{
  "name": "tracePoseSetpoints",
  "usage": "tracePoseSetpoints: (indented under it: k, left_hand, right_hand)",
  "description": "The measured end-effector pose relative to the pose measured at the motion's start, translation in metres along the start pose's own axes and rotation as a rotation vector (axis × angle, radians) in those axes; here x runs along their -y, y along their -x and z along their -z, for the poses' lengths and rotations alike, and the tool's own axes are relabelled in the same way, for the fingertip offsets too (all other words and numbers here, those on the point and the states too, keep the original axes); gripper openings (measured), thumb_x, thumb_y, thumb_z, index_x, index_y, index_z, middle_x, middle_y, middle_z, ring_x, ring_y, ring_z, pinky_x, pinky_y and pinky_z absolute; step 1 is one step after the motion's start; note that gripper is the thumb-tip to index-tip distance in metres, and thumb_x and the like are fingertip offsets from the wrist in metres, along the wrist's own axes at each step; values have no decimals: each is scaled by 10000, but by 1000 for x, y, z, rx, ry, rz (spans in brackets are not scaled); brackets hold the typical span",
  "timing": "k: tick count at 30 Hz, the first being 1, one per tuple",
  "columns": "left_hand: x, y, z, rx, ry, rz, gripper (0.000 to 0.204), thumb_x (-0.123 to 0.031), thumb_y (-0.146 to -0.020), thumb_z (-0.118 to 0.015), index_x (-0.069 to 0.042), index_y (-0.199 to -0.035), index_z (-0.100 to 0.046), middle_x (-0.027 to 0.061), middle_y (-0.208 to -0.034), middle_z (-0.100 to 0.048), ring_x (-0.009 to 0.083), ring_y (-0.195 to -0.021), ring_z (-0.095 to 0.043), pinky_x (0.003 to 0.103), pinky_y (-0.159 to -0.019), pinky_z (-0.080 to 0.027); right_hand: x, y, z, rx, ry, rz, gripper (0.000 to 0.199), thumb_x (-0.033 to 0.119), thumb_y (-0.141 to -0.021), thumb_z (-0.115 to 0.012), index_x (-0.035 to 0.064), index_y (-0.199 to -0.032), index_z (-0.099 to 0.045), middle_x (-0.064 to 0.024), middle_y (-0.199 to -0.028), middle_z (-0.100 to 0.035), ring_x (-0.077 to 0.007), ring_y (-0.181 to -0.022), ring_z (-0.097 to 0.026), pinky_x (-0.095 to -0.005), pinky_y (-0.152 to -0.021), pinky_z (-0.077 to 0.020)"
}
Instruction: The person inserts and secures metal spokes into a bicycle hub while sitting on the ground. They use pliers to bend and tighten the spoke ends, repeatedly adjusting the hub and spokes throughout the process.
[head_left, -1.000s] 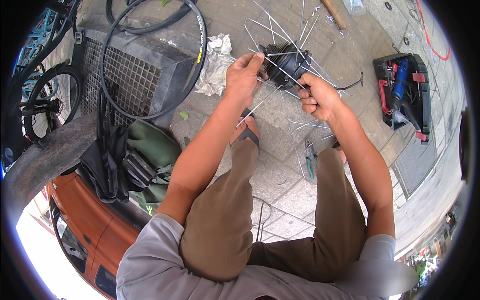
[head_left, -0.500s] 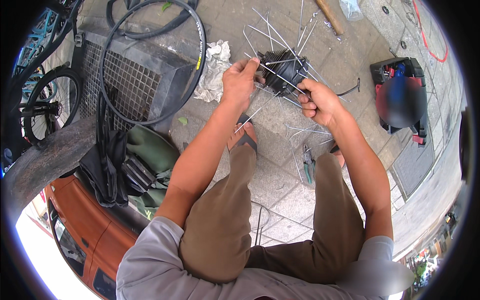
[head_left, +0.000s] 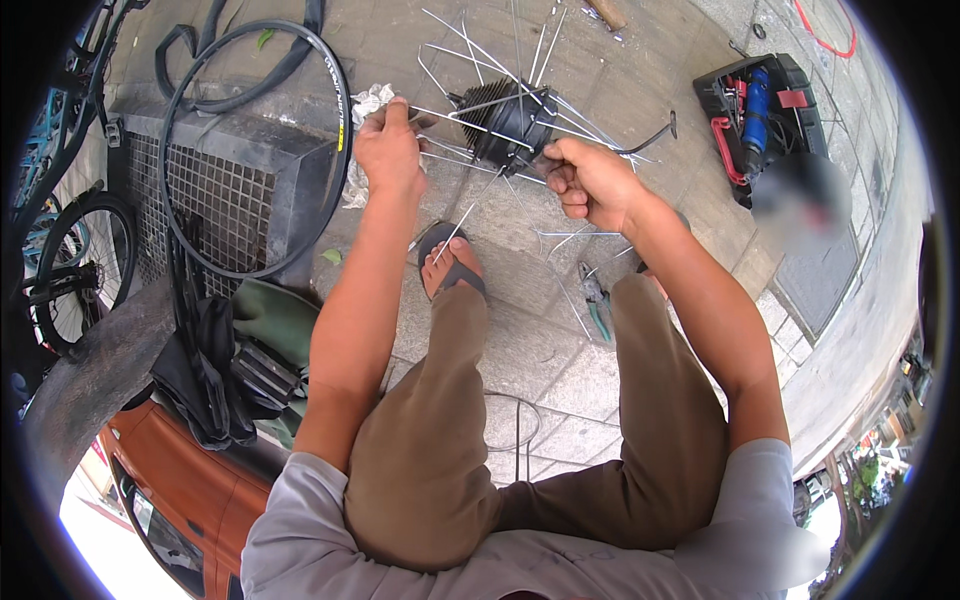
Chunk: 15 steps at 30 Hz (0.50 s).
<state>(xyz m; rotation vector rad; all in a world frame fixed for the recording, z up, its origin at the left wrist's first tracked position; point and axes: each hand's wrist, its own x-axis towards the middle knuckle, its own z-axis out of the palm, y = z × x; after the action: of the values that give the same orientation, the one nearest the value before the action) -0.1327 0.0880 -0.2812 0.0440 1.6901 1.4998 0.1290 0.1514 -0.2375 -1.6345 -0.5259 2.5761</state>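
Observation:
A black wheel hub (head_left: 508, 122) with a finned side lies on the pavement in front of me. Loose silver spokes fan out from it in several directions. To its left, my left hand (head_left: 392, 150) is closed around the end of a spoke (head_left: 470, 127) that crosses over the hub. My right hand (head_left: 600, 188) is closed in a pinch at the hub's right side, where that spoke's other end seems to be; the fingertips partly cover it. A black cable (head_left: 650, 142) leads off the hub to the right.
A bare black rim (head_left: 168, 150) leans on a metal grate at left, beside an inner tube (head_left: 230, 103) and crumpled white cloth (head_left: 358, 190). Green-handled pliers (head_left: 597, 305) and loose spokes lie near my right foot. An open toolbox (head_left: 800, 100) with a blue tool stands at right.
The view has shifted, so the scene sits further left. My left hand has moved outward from the hub, leaving more of the spoke showing between my hands. My right hand stays by the hub.

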Motion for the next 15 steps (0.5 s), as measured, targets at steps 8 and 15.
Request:
tracePoseSetpoints:
  k: [8, 15]
  left_hand:
    - [-20, -44, 30, -63, 49, -179, 195, -153, -1052, -665, 28, -1100, -609, 117, -939, -741, 204, -740, -741, 302, -551, -515]
    - [-44, 21, 32, -114, -70, -595, 186, -115, -1062, -614, 25, -1083, -493, 150, -922, -707, 249, -758, -760, 304, -576, -547]
  right_hand:
    - [-4, 6, 0, -28, 61, 8, 202, 244, -1044, -596, 79, -927, -601, -15, -722, -540, -68, -487, -352, -270, -432, -281]
    - [-23, 22, 46, 55, 587, 5, 276, 318, -986, -662, 56, -1055, -717, -51, -889, -676, -125, -685, -606, -298, -584, -508]
